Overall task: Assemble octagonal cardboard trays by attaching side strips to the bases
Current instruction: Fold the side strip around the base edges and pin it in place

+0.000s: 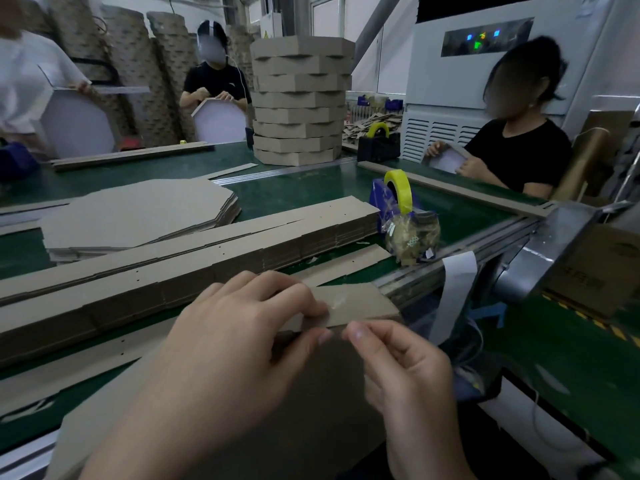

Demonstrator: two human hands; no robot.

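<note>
My left hand (pixel 242 327) grips the end of a brown cardboard side strip (pixel 360 301), fingers curled over its top and thumb under its edge. A clear piece of tape (pixel 337 301) lies on the strip by my fingertips. My right hand (pixel 401 362) pinches at the strip's lower edge, thumb and forefinger together. Under both hands lies a brown cardboard base (pixel 311 410). A pile of side strips (pixel 207 251) runs across the green table (pixel 287 192), with a stack of flat octagonal bases (pixel 138 213) behind it.
A blue tape dispenser with a yellow roll (pixel 398 195) and a plastic bag (pixel 412 237) stand right of the strips. A tall stack of finished trays (pixel 299 102) rises at the back. Three other people work around the table. A grey machine (pixel 485 81) stands behind.
</note>
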